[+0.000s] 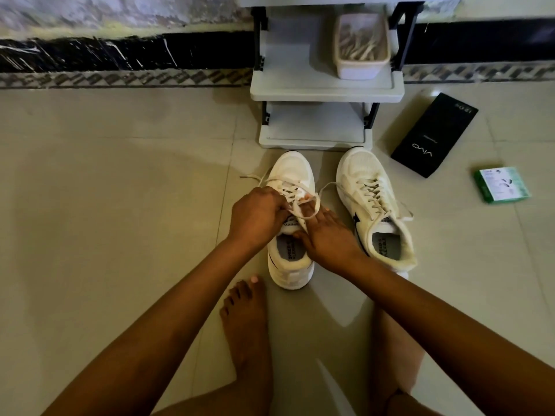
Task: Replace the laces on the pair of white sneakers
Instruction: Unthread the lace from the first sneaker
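The left hand (256, 216) and right hand (322, 232) both pinch the flat off-white lace (300, 207) over the left white mesh sneaker (291, 223), probably to work it through the eyelets, while the laced right white sneaker (372, 205) waits just beside it on the beige tiled floor (120, 205).

Home interior, floor level: glossy beige floor tiles (120, 175), black marble skirting (90, 52) along wall, small grey plastic shoe rack (324, 88), person's bare foot (246, 319) on tiles.

Both bare arms reach forward and converge. The left hand (258, 213) is curled, knuckles up, fingers pinching. The right hand (326, 232) lies palm down beside it, fingers extended forward, thumb tucked toward the left.
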Available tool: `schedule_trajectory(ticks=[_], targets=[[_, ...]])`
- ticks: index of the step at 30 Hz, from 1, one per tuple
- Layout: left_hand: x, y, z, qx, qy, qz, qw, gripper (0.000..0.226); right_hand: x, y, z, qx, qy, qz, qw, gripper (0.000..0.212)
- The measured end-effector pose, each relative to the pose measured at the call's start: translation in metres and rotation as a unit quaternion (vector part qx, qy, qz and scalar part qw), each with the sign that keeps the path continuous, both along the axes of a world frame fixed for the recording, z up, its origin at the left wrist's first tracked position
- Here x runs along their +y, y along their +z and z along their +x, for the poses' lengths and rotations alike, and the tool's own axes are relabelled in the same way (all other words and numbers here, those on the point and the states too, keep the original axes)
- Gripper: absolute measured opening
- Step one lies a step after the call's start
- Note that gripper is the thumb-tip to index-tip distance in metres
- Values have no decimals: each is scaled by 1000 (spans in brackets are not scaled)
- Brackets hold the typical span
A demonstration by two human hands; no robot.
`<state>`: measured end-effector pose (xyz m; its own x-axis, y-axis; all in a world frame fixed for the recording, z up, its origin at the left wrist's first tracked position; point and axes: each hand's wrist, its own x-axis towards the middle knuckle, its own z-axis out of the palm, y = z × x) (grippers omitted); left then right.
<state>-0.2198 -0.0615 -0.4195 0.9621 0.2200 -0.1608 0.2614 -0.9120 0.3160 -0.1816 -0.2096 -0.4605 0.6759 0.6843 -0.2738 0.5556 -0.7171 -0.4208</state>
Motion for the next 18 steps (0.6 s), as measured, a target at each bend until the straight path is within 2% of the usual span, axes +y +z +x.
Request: schedule_trajectory(ticks=[3, 7, 10, 11, 13, 15, 18], targets=[[4, 2, 10, -3, -11, -30, 999, 18, -1, 1, 0, 3, 7, 2, 1000, 65], [10, 20, 15, -22, -19, -229, 973, 10, -1, 1, 2, 9, 18, -20, 1000, 61], [9, 22, 8, -43, 20, -287, 957, 12, 1, 1, 2, 14, 20, -20, 1000, 62], [10, 17, 6, -44, 12, -269, 962, 18, 2, 2, 2, 14, 20, -19, 1000, 62], [11, 7, 3, -4, -17, -161, 987, 27, 2, 1, 1, 14, 18, -19, 1000, 61], [8, 3, -1, 17, -4, -64, 998, 21, 2, 1, 1, 10, 17, -10, 1000, 62], [1, 5, 2, -4, -1, -29, 1000, 15, 1, 3, 0, 7, 5, 11, 1000, 64]])
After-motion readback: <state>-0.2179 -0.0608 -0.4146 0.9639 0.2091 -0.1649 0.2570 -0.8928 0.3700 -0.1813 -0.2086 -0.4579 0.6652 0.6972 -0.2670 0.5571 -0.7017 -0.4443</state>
